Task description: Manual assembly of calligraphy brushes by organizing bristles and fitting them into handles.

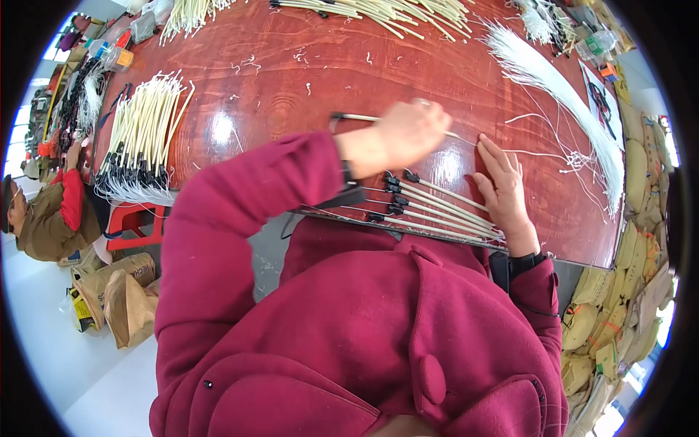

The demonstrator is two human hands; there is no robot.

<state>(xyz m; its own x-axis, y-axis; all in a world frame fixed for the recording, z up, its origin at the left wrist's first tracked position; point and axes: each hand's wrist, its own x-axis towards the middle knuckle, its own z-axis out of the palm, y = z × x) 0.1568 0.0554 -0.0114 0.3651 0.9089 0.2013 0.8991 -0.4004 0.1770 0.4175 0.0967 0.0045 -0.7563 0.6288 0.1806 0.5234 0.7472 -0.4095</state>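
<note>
My left hand (pixel 411 132) is closed over a thin cream stick (pixel 360 117) with a black end piece; the middle of the stick is hidden by the hand. A thin white cord (pixel 542 154) runs from the stick's right end past my right hand toward a pile of white cord. My right hand (pixel 502 182) rests on the table with its fingers stretched out over the cord's path. Close below it, several finished-looking cream sticks with black ends (pixel 440 207) lie side by side along the table's near edge.
The red-brown table (pixel 291 102) carries a bundle of cream sticks (pixel 149 116) at left, more sticks (pixel 386 11) at the far side and a long white cord hank (pixel 561 95) at right. A bottle (pixel 597 45) stands far right. Another person (pixel 54 211) sits left beside a red stool (pixel 135 226).
</note>
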